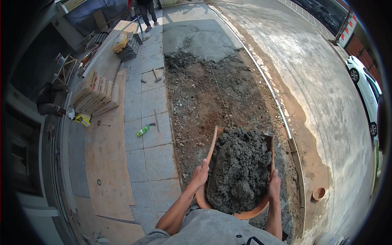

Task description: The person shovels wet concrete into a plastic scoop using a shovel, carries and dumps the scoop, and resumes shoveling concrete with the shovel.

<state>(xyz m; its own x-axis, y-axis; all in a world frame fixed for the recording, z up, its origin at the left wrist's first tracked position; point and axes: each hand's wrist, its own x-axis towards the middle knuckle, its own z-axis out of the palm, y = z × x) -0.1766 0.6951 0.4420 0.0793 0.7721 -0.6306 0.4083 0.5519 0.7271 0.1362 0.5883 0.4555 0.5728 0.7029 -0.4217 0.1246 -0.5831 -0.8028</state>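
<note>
An orange wheelbarrow (244,214) is heaped with wet grey concrete (240,171) right in front of my body. My left hand (200,173) is closed around the left rim of its tray. On the opposite side, my right hand (274,184) grips the right rim. The tray's rounded near end lies against my grey shirt, while its far end points at the stony ground. Its wheel and handles are hidden.
Rough soil (200,94) stretches ahead to smooth wet concrete (196,34), bordered by a pale straight edge (267,75). Tiles at left carry a hammer (156,75) and green bottle (143,131). Cement bags (96,96) are stacked beyond. One person (147,12) stands far ahead; another (51,98) bends at left.
</note>
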